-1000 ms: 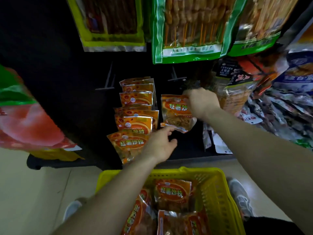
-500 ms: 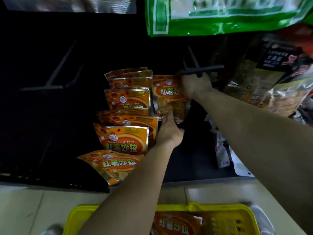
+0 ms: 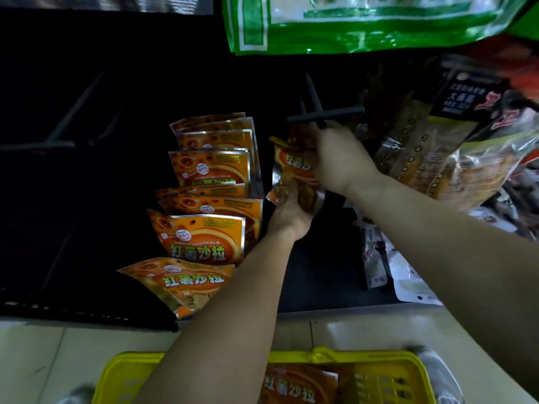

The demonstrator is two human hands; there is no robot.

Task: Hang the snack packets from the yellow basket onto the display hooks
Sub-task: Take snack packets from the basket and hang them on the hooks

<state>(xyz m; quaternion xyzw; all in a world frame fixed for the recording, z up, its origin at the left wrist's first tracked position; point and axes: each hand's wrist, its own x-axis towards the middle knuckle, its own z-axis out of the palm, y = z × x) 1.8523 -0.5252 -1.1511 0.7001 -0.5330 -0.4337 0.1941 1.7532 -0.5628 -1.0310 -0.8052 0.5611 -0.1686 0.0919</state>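
An orange snack packet hangs just under a black display hook on the dark rack. My right hand grips the packet's upper part near the hook's tip. Below it, my left hand holds the packet's bottom edge between its fingers. To the left, several identical orange packets hang in a row on another hook. The yellow basket stands on the floor at the bottom of the view, with more orange packets inside.
A large green bag hangs overhead at the top. Dark and clear bags crowd the right side. Bare black hooks stick out at the left. White packets lie low on the right. The floor is pale tile.
My left hand has risen from under the packet and now holds its bottom edge. My right hand stays at the hook with the packet's top. The view has moved slightly closer.
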